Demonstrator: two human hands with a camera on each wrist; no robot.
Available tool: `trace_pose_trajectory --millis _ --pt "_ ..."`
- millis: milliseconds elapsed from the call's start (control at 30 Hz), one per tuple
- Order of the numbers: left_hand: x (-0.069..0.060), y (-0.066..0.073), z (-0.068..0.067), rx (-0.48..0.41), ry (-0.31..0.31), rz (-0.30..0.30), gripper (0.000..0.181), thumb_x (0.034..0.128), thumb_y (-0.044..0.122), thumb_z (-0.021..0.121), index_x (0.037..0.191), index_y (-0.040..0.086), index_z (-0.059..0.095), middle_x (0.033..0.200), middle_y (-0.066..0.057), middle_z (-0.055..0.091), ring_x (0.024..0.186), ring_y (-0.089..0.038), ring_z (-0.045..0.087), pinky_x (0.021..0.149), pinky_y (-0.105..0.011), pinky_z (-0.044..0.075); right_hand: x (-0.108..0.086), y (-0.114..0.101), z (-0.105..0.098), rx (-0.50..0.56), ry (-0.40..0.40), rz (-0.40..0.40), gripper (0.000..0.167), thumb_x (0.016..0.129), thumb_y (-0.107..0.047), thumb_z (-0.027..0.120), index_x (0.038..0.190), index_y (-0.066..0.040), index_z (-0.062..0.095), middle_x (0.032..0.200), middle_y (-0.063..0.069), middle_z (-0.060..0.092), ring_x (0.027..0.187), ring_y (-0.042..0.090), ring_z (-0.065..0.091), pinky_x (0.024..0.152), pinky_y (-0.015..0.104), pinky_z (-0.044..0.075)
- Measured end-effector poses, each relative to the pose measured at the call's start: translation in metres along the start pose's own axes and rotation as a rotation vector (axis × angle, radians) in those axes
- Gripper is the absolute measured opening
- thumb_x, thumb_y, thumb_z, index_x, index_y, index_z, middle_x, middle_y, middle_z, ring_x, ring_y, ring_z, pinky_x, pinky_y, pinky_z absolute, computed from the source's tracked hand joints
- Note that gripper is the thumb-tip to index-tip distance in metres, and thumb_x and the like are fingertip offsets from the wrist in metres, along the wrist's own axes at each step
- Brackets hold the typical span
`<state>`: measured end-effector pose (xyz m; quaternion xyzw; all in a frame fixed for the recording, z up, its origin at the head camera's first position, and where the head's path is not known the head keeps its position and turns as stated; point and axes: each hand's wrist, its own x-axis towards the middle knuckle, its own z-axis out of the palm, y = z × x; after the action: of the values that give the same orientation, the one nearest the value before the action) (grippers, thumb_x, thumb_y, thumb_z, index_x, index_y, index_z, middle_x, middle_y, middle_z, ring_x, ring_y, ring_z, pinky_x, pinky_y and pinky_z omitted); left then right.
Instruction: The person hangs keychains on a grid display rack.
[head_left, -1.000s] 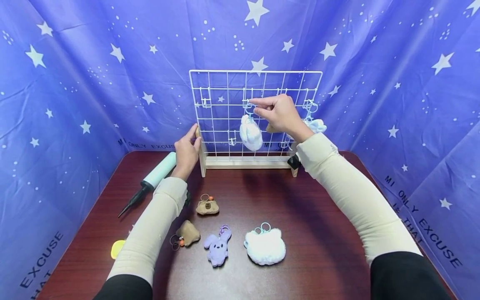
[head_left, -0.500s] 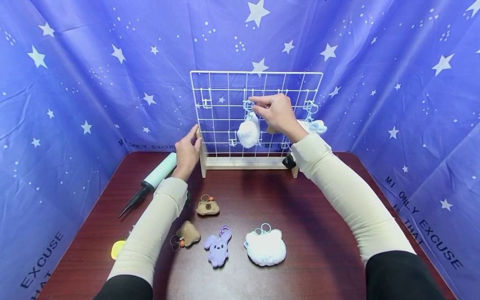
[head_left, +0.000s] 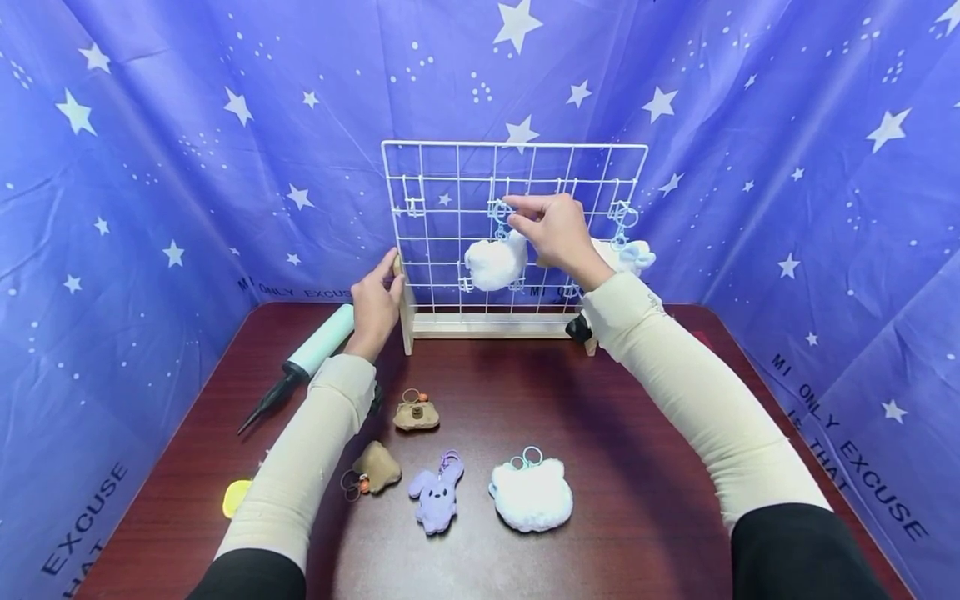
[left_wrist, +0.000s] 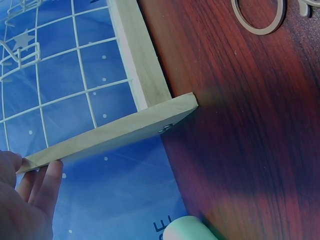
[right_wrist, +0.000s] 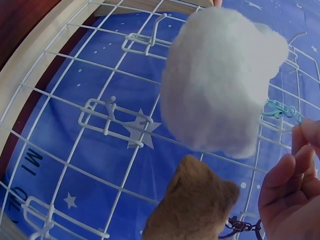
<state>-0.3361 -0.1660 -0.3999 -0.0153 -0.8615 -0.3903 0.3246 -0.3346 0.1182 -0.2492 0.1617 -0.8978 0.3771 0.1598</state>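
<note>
white plush [head_left: 495, 264], hanging below right hand [head_left: 558, 231]

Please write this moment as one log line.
right grip: pinches blue keyring of white plush; left grip: holds wooden post; purple plush: on table

From the person's head, the view is directed forward and down over the dark red wood-grain tabletop [head_left: 637, 408], and the white wire grid [head_left: 457, 238] with its pale wooden stand [head_left: 487, 327] is faced almost squarely from farther back. From the left wrist, the stand's left upright [left_wrist: 110, 128] is seen aslant at close range, with the left hand [left_wrist: 27, 205] in the lower left corner. From the right wrist, the grid is viewed tilted, its near middle filled by a fluffy white plush [right_wrist: 215, 85]. That plush is shared with the head view; the grid, by all three
</note>
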Motion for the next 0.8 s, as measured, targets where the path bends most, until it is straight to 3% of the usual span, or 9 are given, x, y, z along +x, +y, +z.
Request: trace_pose_trajectory --millis 133,200,367,467,800 --pt "0.000 0.001 -0.001 0.007 0.009 0.005 0.050 0.0963 0.015 0.069 0.144 0.026 0.059 0.107 -0.020 0.076 0.085 -0.034 0.072 0.080 -0.045 0.061 0.000 0.002 0.000 -0.013 0.032 -0.032 0.031 0.094 -0.022 0.073 0.124 -0.026 0.075 0.099 0.008 0.079 0.074 0.011 0.061 0.055 0.019 0.051" --pt "0.000 0.001 -0.001 0.011 0.004 -0.001 0.050 0.0965 0.015 0.069 0.145 0.026 0.059 0.107 -0.020 0.077 0.085 -0.034 0.073 0.079 -0.045 0.061 -0.001 0.003 0.000 -0.002 0.035 -0.030 0.032 0.093 -0.021 0.073 0.125 -0.024 0.075 0.101 0.008 0.080 0.076 0.010 0.062 0.057 0.017 0.050" --pt "0.000 0.002 -0.001 0.002 -0.001 -0.011 0.050 0.0964 0.015 0.069 0.145 0.026 0.059 0.111 -0.019 0.076 0.088 -0.034 0.074 0.080 -0.044 0.062 -0.006 0.008 0.001 0.084 -0.007 0.012 0.034 0.094 -0.019 0.071 0.129 -0.021 0.073 0.103 0.009 0.079 0.050 0.005 0.055 0.046 0.022 0.052" --pt "0.001 0.002 -0.002 -0.004 -0.001 -0.013 0.051 0.0967 0.016 0.069 0.145 0.026 0.058 0.114 -0.018 0.076 0.090 -0.034 0.074 0.080 -0.043 0.062 -0.008 0.010 0.001 0.106 -0.012 -0.004 0.034 0.094 -0.019 0.070 0.128 -0.019 0.073 0.101 0.009 0.078 0.045 0.005 0.052 0.043 0.021 0.049" --pt "0.001 0.002 -0.001 0.000 -0.022 -0.031 0.052 0.0970 0.017 0.069 0.146 0.028 0.057 0.115 -0.016 0.076 0.090 -0.033 0.074 0.080 -0.043 0.062 -0.021 0.020 0.006 0.055 -0.011 -0.070 0.032 0.094 -0.019 0.069 0.124 -0.011 0.074 0.100 0.011 0.079 0.078 0.011 0.066 0.063 0.017 0.046"
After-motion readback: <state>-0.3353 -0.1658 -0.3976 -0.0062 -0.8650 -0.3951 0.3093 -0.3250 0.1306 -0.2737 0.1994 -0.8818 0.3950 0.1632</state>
